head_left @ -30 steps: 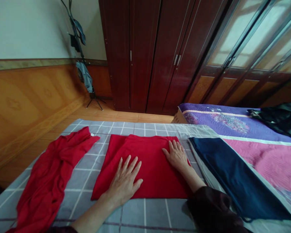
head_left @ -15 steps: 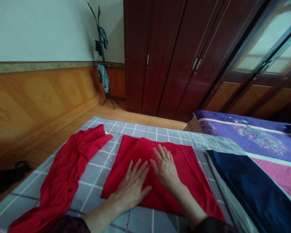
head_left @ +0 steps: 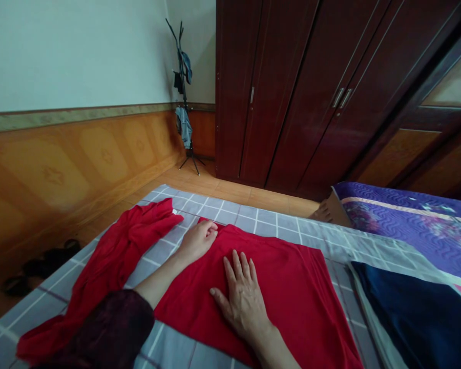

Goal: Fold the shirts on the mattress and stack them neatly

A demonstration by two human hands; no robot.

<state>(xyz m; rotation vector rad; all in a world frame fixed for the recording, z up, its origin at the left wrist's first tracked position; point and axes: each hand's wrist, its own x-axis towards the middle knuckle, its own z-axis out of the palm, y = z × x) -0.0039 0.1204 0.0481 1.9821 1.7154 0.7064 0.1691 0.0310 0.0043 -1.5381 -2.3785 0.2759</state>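
A folded red garment [head_left: 288,287] lies spread on the grey checked bed cover [head_left: 157,261] in front of me. My left hand [head_left: 200,238] is at its far left corner, fingers curled closed on the cloth; the fingertips are partly hidden. Flat on the middle of the same garment rests my right hand [head_left: 242,297], fingers stretched out and thumb apart. To the left, a second red garment [head_left: 111,261] lies bunched in a long strip, partly covered by my dark left sleeve [head_left: 111,328].
Folded dark blue cloth [head_left: 411,302] over a pale one lies at the right. Beyond it is a purple patterned bedspread [head_left: 403,220]. A dark red wardrobe [head_left: 284,92] and a coat stand [head_left: 184,97] stand at the back. Dark shoes [head_left: 42,266] are on the floor at left.
My left hand has moved from lying flat on the red garment to its far left corner and closed there. My right hand has shifted nearer and slightly left. The view has turned left.
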